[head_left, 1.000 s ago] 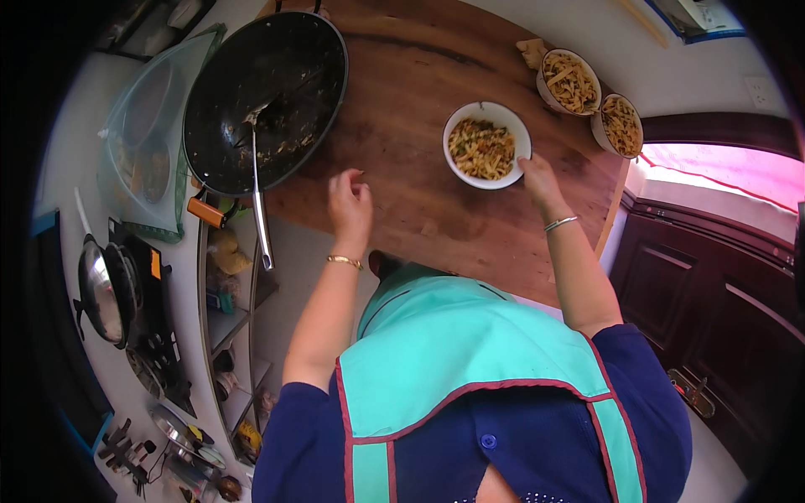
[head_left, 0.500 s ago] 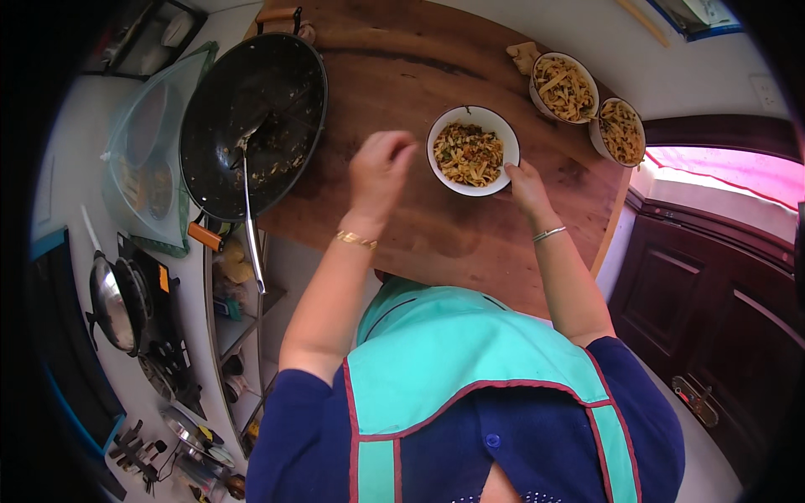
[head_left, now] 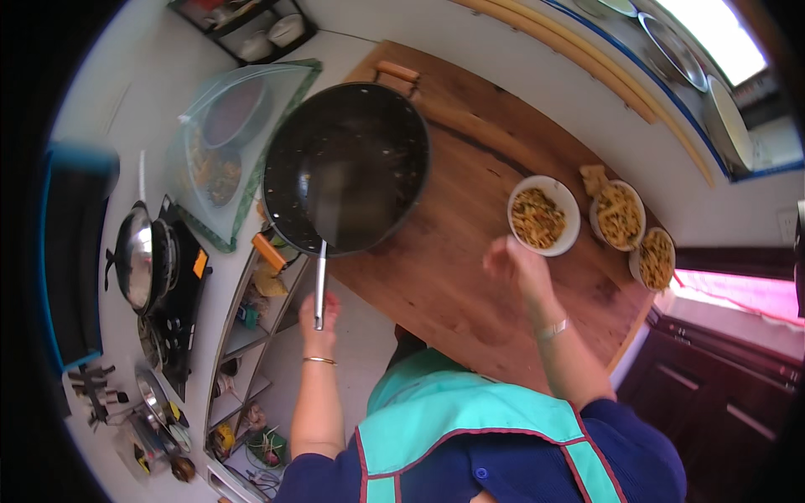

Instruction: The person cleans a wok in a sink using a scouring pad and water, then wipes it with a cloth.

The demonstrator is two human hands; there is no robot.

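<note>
The spatula-like utensil in the black wok (head_left: 289, 142) has a long metal handle (head_left: 320, 289) that sticks out over the near rim; its head is blurred. My left hand (head_left: 319, 314) is by the handle's end, partly behind it, fingers apart; no grip on it shows. Beside the near edge of a white bowl of noodles (head_left: 538, 218) is my right hand (head_left: 521, 267), fingers loosely bent and apart, holding nothing. Whether its fingertips touch the bowl I cannot tell. The bowl stands on the wooden table (head_left: 453, 285).
Two more noodle bowls (head_left: 618, 216) (head_left: 653, 258) stand at the table's right end, near a ginger root (head_left: 594, 179). Left of the wok, a mesh food cover (head_left: 239, 142) shelters dishes. A shelf unit (head_left: 243, 335) stands below the counter. Pans (head_left: 138, 260) are at far left.
The view has swung left. My right hand has let go of the bowl's rim. My left hand has moved from beside the bowl to the wok utensil's handle end.
</note>
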